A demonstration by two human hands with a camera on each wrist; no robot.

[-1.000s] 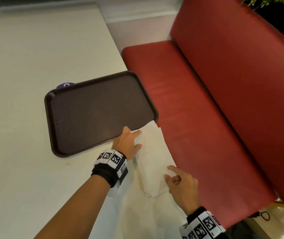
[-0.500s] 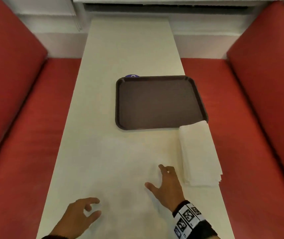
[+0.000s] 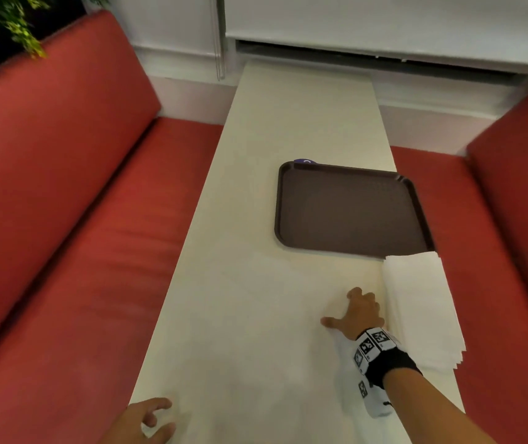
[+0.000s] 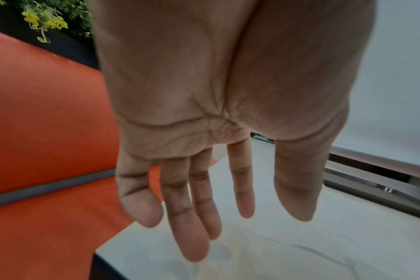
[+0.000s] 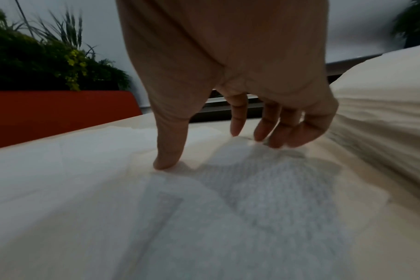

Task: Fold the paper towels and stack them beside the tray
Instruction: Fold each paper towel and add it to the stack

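Tray [image 3: 349, 208] bare; folded towels [image 3: 423, 309] beside it.

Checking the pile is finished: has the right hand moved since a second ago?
Yes: right hand came off the stack and now rests left of it.

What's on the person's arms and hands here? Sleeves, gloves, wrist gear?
Both hands bare, no gloves or rings visible. The right hand has a black wrist strap carrying a white block with black-and-white square fiducial markers. Forearm bare, no sleeve. The left hand shows only to the wrist in the head view; its gear is out of frame.
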